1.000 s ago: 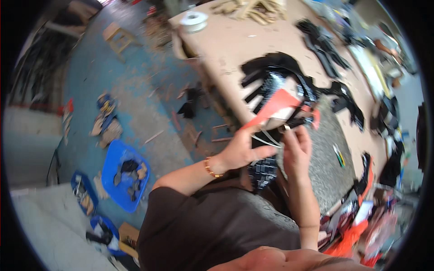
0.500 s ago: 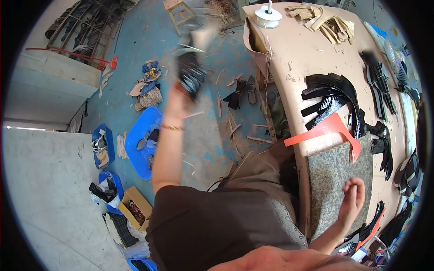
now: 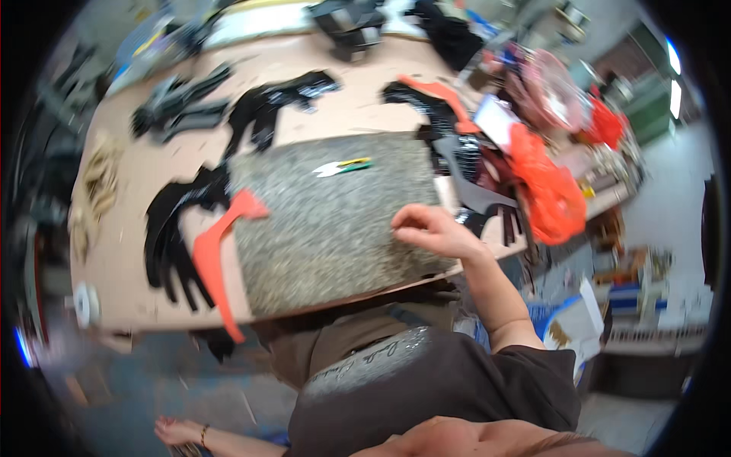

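My right hand [image 3: 434,232] hovers above a grey speckled stone slab [image 3: 327,251], its fingers curled in with nothing showing in them. A small pair of thread snips [image 3: 343,167] with yellow and green handles lies on the slab, ahead of that hand. Down at the lower left, away from the table, my left hand [image 3: 177,431] is stretched out beside my body, fingers apart and nothing visible in them; it is slightly blurred. A red-orange cut piece [image 3: 212,255] lies along the slab's left side, over the table edge.
Glossy black strips [image 3: 171,221] fan out on the table's left, with more black pieces [image 3: 266,107] behind the slab. Tan strips [image 3: 99,179] and a white spool [image 3: 86,305] lie farther left. A red plastic bag [image 3: 544,190] hangs at the right edge.
My view has swung right from the floor to the table. My left hand, which held a dark bundle, is now low and shows none. My right hand stays curled over the slab.
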